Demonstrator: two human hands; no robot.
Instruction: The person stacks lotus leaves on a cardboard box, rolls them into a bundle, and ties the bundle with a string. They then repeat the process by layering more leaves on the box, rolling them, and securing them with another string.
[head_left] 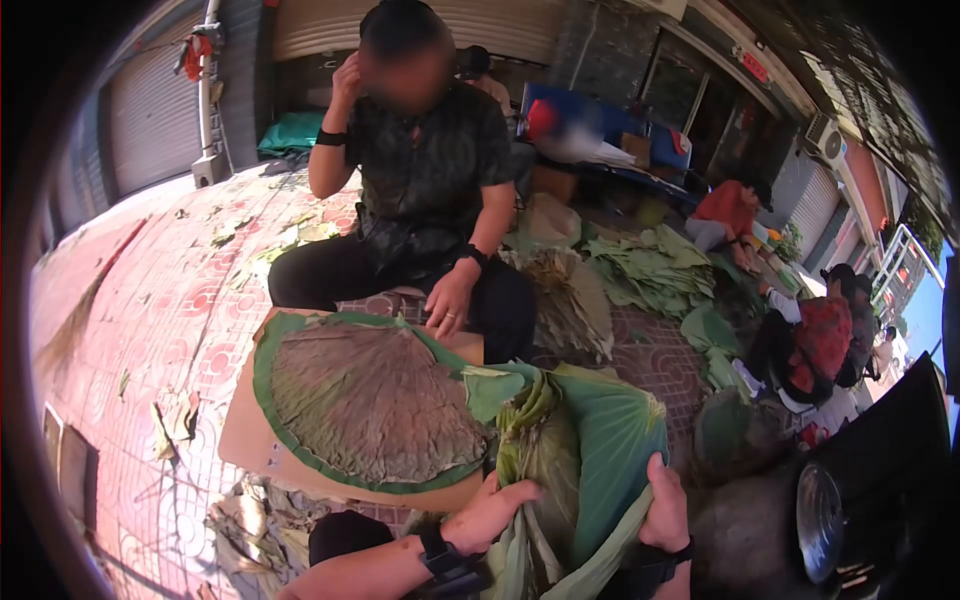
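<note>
A large green lotus leaf (615, 440), partly folded and creased, is held upright in front of me. My left hand (495, 515) is closed on its crumpled, yellowish left side, thumb pointing right. At the other edge, my right hand (665, 505) grips the leaf with the fingers curled behind it, partly hidden. To the left, a flattened fan-shaped pile of dried brownish lotus leaves (370, 400) with a green rim lies on a cardboard sheet (245, 440). The held leaf overlaps the right end of that pile.
A co-worker (430, 190) sits opposite, one hand near the cardboard. Behind are stacks of leaves (655, 275) and a dried bundle (570, 300). Leaf scraps (250, 530) litter the paving on the left. A shiny metal disc (820, 520) stands at right, and other people (825, 340) sit beyond.
</note>
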